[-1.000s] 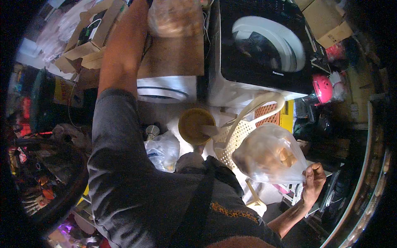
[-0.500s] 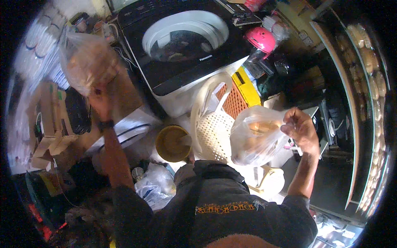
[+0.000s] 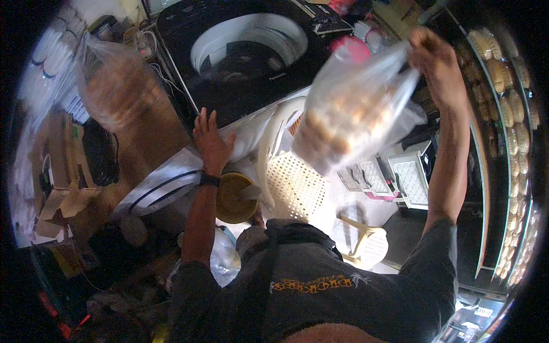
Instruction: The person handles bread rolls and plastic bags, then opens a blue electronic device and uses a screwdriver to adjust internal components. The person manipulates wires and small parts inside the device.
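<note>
My right hand (image 3: 432, 54) is raised at the upper right, its fingers closed on the gathered top of a clear plastic bag of bread rolls (image 3: 349, 111). The bag hangs tilted and somewhat blurred above a cream perforated plastic chair (image 3: 294, 180). My left hand (image 3: 213, 140) has its fingers spread and holds nothing, close to the front corner of a black-topped washing machine (image 3: 269, 94). Another bulging plastic bag with brownish contents (image 3: 123, 86) rests on a cardboard box (image 3: 151, 137) at the left.
A yellowish bucket (image 3: 235, 197) stands below my left hand. Glass shelves with rows of packed bread (image 3: 509, 108) line the right side. A pink helmet (image 3: 353, 48) is partly hidden behind the raised bag. An opened carton (image 3: 63, 188) sits at far left, and a small cream stool (image 3: 372, 246) stands near me.
My left hand has let go of the left bag and moved right toward the washing machine. My right hand has lifted its bag of rolls up and away from me.
</note>
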`<state>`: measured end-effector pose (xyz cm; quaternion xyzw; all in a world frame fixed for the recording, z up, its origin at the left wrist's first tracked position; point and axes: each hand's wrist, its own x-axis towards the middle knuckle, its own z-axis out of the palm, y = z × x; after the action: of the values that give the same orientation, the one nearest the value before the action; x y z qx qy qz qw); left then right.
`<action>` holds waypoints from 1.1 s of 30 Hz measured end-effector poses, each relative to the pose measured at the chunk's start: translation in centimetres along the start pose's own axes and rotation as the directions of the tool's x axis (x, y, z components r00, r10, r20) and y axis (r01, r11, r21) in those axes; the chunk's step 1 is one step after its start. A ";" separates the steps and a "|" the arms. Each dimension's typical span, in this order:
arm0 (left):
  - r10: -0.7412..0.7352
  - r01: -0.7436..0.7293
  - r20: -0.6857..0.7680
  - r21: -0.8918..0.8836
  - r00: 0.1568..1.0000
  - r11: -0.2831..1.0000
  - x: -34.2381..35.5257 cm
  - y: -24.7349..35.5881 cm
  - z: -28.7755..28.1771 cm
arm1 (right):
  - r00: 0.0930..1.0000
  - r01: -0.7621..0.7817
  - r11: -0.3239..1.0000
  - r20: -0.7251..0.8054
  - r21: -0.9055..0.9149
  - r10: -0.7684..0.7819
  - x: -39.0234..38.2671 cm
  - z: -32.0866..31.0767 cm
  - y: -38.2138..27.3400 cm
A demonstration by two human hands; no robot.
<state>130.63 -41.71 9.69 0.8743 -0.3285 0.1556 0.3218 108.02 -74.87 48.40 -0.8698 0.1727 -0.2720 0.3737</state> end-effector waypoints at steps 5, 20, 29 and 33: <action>-0.121 0.103 0.147 0.122 0.982 0.987 0.7 0.7 -1.2 | 0.990 0.108 0.985 0.103 -0.133 -0.095 12.9 5.7 -2.5; -0.124 0.100 0.190 0.128 0.974 0.987 0.1 1.2 -1.7 | 0.952 0.249 0.790 -0.011 -0.560 -0.307 24.6 18.7 7.9; -0.126 0.111 0.144 0.108 0.982 0.988 0.2 1.7 -0.6 | 0.885 0.242 0.970 -0.413 0.013 -0.215 18.4 15.7 9.3; -0.129 0.127 0.044 0.059 0.991 0.990 0.9 1.4 -0.6 | 0.909 -0.140 0.766 -0.224 0.627 0.350 14.6 16.0 13.6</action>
<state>130.29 -42.53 11.27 0.9057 -0.2748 0.1227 0.2986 127.93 -82.30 34.14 -0.6185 0.2514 -0.4013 0.6270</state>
